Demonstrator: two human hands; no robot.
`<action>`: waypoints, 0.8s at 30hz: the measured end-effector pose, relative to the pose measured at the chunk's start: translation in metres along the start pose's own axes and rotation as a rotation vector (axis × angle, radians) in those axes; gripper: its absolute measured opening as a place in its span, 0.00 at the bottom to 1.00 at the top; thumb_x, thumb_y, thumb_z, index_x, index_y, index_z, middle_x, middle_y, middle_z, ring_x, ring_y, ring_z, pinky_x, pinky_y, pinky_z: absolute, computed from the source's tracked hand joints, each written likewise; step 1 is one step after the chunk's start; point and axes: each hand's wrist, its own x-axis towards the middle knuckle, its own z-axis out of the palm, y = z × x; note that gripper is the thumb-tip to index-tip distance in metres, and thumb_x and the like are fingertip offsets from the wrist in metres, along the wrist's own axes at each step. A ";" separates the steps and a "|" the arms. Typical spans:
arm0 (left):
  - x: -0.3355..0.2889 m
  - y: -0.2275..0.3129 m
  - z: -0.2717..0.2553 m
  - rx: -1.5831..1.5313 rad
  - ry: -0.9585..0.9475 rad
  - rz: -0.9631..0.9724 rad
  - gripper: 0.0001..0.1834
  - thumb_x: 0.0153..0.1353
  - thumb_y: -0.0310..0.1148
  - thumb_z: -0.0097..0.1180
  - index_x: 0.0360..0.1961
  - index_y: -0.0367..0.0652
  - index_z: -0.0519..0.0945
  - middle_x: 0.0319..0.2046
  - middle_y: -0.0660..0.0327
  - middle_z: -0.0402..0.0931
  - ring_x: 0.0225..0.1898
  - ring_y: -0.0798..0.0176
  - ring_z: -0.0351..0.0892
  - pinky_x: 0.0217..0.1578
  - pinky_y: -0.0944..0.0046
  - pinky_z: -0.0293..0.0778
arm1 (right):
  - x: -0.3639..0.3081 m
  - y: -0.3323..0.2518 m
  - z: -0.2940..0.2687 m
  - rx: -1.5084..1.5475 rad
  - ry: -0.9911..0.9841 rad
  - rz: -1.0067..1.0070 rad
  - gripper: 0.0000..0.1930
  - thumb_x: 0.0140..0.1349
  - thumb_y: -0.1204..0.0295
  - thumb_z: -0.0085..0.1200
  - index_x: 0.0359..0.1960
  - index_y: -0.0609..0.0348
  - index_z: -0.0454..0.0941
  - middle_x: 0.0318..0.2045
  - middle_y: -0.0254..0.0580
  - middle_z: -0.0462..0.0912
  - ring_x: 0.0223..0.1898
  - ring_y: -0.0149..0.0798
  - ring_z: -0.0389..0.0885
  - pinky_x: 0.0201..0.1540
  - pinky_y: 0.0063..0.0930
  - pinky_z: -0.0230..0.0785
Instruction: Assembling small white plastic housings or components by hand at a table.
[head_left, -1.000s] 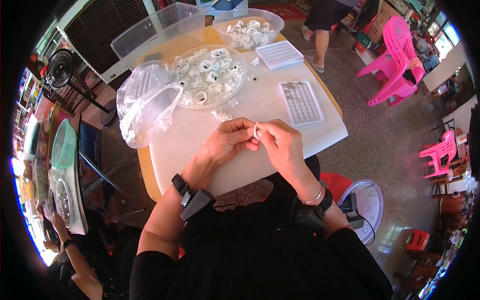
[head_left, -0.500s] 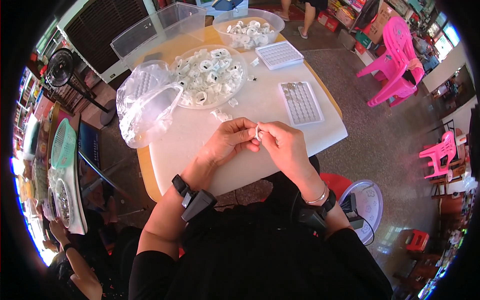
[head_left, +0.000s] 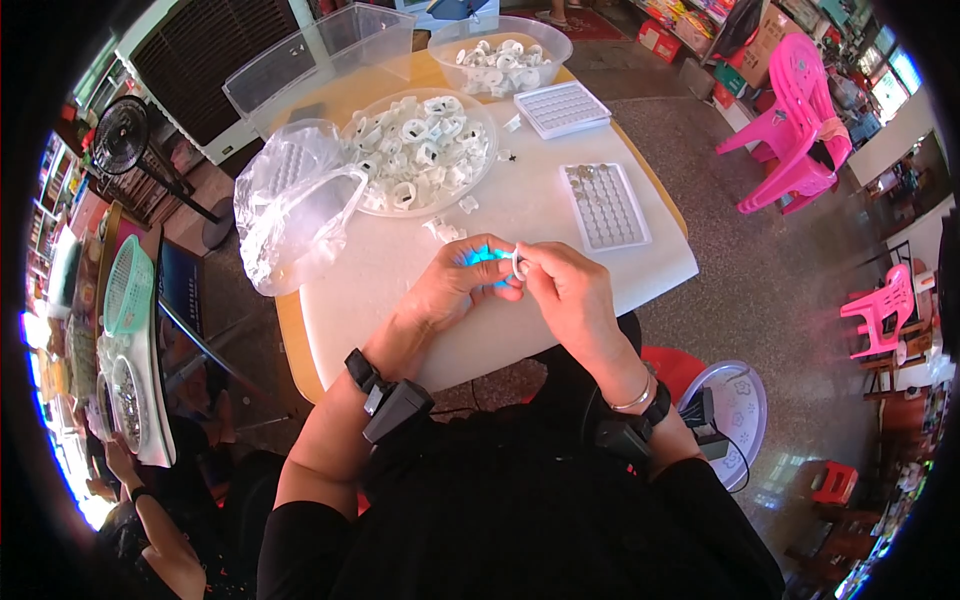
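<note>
My left hand [head_left: 447,284] and my right hand [head_left: 574,292] meet above the white tabletop board [head_left: 330,312]. Fingertips of both pinch one small white ring-shaped plastic piece [head_left: 517,263]. A cyan glow lights the inside of my left fingers; its source is hidden. Just beyond my left hand lie several loose white pieces [head_left: 440,230]. Past them stands a wide clear bowl [head_left: 491,140] heaped with similar white pieces, some with dark spots. Right of my hands is a white tray [head_left: 612,225] with rows of small cells, a few brownish bits at its far end.
A crumpled clear plastic bag [head_left: 285,240] lies left of the bowl. Farther back are a second cell tray [head_left: 565,108], another clear bowl [head_left: 553,72] of white parts and a clear box [head_left: 320,65]. Another person's hand [head_left: 120,462] shows at far left. Pink chairs [head_left: 795,130] stand right.
A cyan glow has appeared on my left fingers. The white piece has turned slightly, showing more of its ring shape. My hands have stayed nearly in place.
</note>
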 end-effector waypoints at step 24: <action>-0.002 0.005 0.008 -0.037 0.003 0.056 0.10 0.63 0.28 0.54 0.44 0.34 0.76 0.39 0.56 0.78 0.39 0.63 0.79 0.44 0.64 0.76 | -0.001 -0.005 0.003 -0.075 0.033 -0.076 0.12 0.51 0.77 0.59 0.37 0.60 0.71 0.30 0.44 0.76 0.32 0.48 0.77 0.33 0.39 0.71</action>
